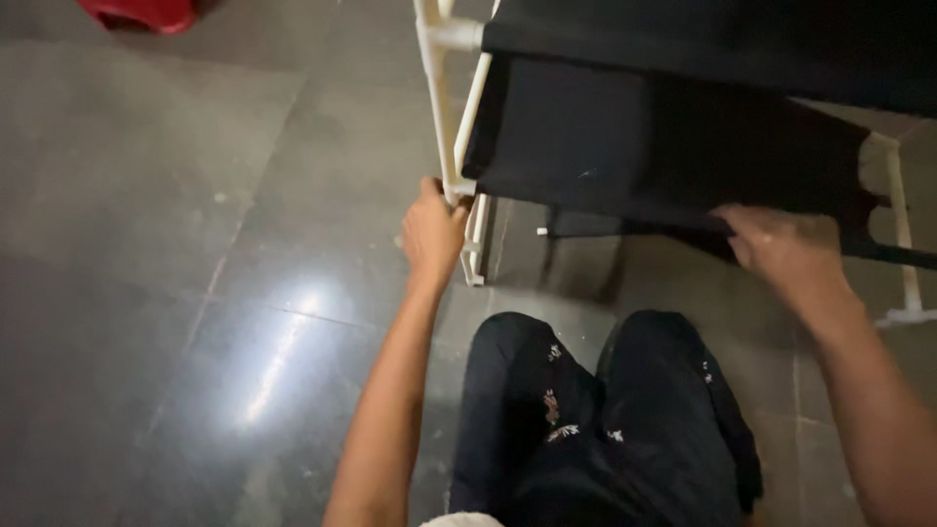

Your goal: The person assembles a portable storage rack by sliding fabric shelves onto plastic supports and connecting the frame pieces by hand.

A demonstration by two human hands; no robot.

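Note:
A rack of white plastic tubes (435,88) with black fabric shelves (634,137) stands on the floor in front of my knees. My left hand (431,232) is closed around the rack's white corner joint at the near left. My right hand (781,249) rests on the near edge of the lower black fabric shelf, fingers curled over it. The shelf's far right corner looks loose and torn near a white post (900,224). My legs in dark flowered trousers (595,429) fill the bottom middle.
Grey polished stone floor tiles (195,293) spread to the left, with a bright light reflection. A red plastic object (137,14) sits at the top left edge. A second black shelf (722,39) lies higher up at the top right.

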